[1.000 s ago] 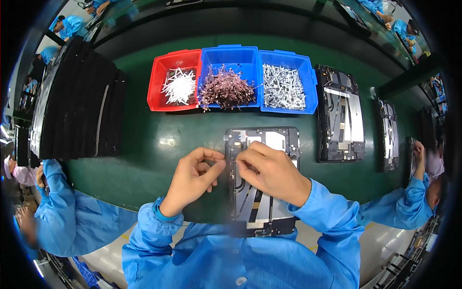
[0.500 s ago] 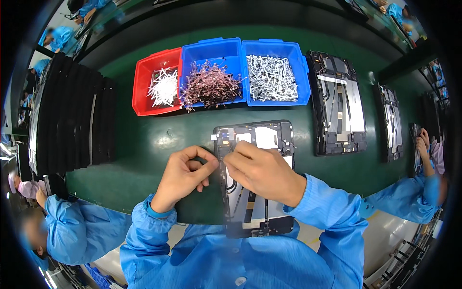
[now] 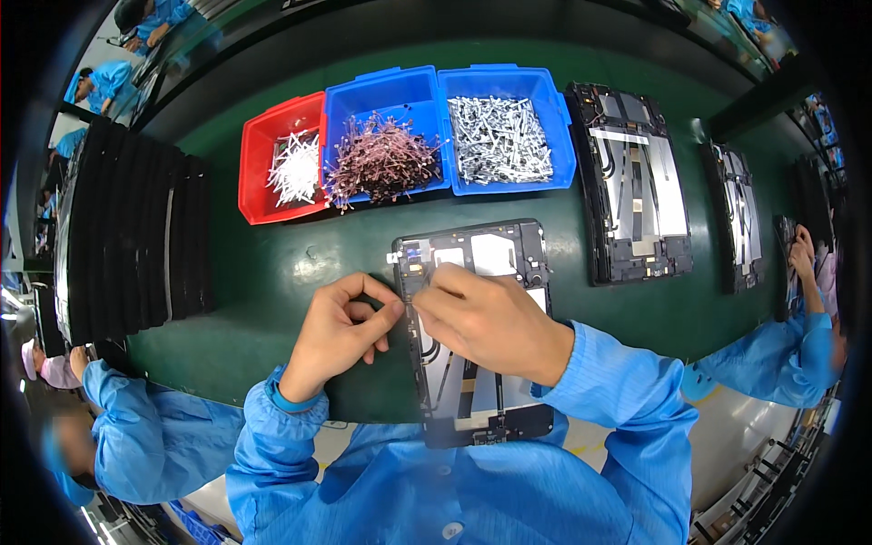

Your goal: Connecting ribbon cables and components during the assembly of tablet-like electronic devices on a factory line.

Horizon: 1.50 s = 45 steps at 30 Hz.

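A black tablet frame [image 3: 495,250] with silver inner plates lies lengthwise on the green table in front of me. My left hand [image 3: 341,331] rests at its left edge, thumb and forefinger pinched on the rim near the upper left corner. My right hand [image 3: 490,318] lies over the frame's middle, its fingertips pressed at the same left edge next to my left thumb. What the fingertips pinch there is too small to make out. Both forearms wear blue sleeves.
Behind the frame stand a red bin [image 3: 282,168] of white parts, a blue bin [image 3: 381,136] of brownish parts and a blue bin [image 3: 504,132] of silver parts. Black trays [image 3: 127,236] are stacked left. More frames [image 3: 631,182] lie right. Other workers in blue sit on both sides.
Both hands stay at the frame's left edge; the fingertips have shifted slightly along it. The view has tilted a little, so the bins sit further left and higher.
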{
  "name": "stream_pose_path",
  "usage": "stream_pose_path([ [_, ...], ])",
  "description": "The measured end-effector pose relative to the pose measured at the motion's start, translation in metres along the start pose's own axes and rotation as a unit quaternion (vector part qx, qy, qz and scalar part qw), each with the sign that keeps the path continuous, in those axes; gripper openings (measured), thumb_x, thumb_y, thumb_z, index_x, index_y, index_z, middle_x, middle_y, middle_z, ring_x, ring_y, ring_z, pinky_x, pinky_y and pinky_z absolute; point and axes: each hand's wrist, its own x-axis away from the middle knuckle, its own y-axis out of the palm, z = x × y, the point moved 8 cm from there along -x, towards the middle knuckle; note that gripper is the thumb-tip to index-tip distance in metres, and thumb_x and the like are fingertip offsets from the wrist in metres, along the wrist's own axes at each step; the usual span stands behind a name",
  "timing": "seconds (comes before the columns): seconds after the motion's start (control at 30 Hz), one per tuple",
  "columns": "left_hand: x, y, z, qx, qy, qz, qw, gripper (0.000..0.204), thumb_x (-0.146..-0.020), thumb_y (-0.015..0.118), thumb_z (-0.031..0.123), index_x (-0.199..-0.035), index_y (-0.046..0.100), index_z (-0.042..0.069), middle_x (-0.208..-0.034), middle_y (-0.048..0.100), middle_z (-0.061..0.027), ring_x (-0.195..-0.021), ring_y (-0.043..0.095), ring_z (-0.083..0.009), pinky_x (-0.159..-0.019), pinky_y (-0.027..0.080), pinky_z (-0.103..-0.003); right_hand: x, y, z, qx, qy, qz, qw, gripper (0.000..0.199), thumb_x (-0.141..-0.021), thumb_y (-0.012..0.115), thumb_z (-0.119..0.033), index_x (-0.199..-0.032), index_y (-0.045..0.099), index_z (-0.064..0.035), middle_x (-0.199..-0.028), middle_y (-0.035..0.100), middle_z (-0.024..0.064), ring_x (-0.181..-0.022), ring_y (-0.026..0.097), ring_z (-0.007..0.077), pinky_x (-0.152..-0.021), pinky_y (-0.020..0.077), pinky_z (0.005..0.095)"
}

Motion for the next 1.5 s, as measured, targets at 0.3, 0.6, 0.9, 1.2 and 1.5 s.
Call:
stream_pose_path([
  [0.3, -0.003, 0.001, 0.002, 0.015, -0.016, -0.024, 0.999, 0.012, -0.095, 0.072, 0.004, -0.096, 0.063, -0.004, -0.083, 0.067, -0.0077, -0.060, 0.066, -0.0099, -0.043, 0.048, -0.023, 0.003, 0.000, 0.000, 0.003, -0.005, 0.013, 1.000, 0.011, -0.086, 0.073, -0.010, -0.093, 0.065, -0.0066, -0.086, 0.054, 0.0062, -0.070, 0.064, 0.0239, -0.063, 0.0575, 0.0361],
  [0.6, -0.003, 0.003, 0.003, 0.011, -0.009, -0.011, 1.000, 0.010, -0.095, 0.070, 0.002, -0.095, 0.062, -0.004, -0.087, 0.067, -0.0095, -0.062, 0.067, -0.0127, -0.045, 0.051, -0.024, 0.001, -0.003, 0.000, -0.026, -0.001, 0.041, 0.999, 0.010, -0.085, 0.073, -0.008, -0.091, 0.065, -0.0059, -0.084, 0.055, 0.0072, -0.067, 0.064, 0.0269, -0.060, 0.0565, 0.0378],
  [0.9, -0.004, 0.002, 0.003, -0.006, 0.001, -0.011, 1.000, 0.014, -0.093, 0.072, 0.005, -0.097, 0.061, -0.003, -0.088, 0.067, -0.0086, -0.062, 0.068, -0.0118, -0.045, 0.050, -0.024, 0.002, -0.009, 0.011, -0.037, 0.093, 0.057, 0.993, 0.008, -0.082, 0.072, -0.007, -0.085, 0.065, -0.0041, -0.080, 0.059, 0.0109, -0.064, 0.064, 0.0301, -0.059, 0.0546, 0.0407],
  [1.2, -0.013, 0.010, 0.013, -0.027, 0.042, -0.037, 0.998, 0.018, -0.092, 0.073, 0.004, -0.096, 0.056, 0.001, -0.085, 0.064, -0.0060, -0.055, 0.063, -0.0103, -0.041, 0.047, -0.024, -0.009, -0.022, 0.014, -0.025, 0.105, 0.023, 0.994, 0.008, -0.083, 0.071, -0.010, -0.083, 0.067, -0.0035, -0.078, 0.062, 0.0127, -0.066, 0.066, 0.0313, -0.061, 0.0542, 0.0430],
  [1.5, -0.009, 0.005, 0.007, 0.017, 0.073, -0.021, 0.997, 0.020, -0.092, 0.075, 0.011, -0.096, 0.058, 0.001, -0.081, 0.063, -0.0047, -0.052, 0.061, -0.0087, -0.036, 0.039, -0.023, -0.061, -0.100, 0.079, 0.232, 0.128, 0.114, 0.957, 0.015, -0.087, 0.072, -0.016, -0.098, 0.075, -0.0048, -0.095, 0.069, 0.0118, -0.087, 0.070, 0.0360, -0.074, 0.0568, 0.0455],
])
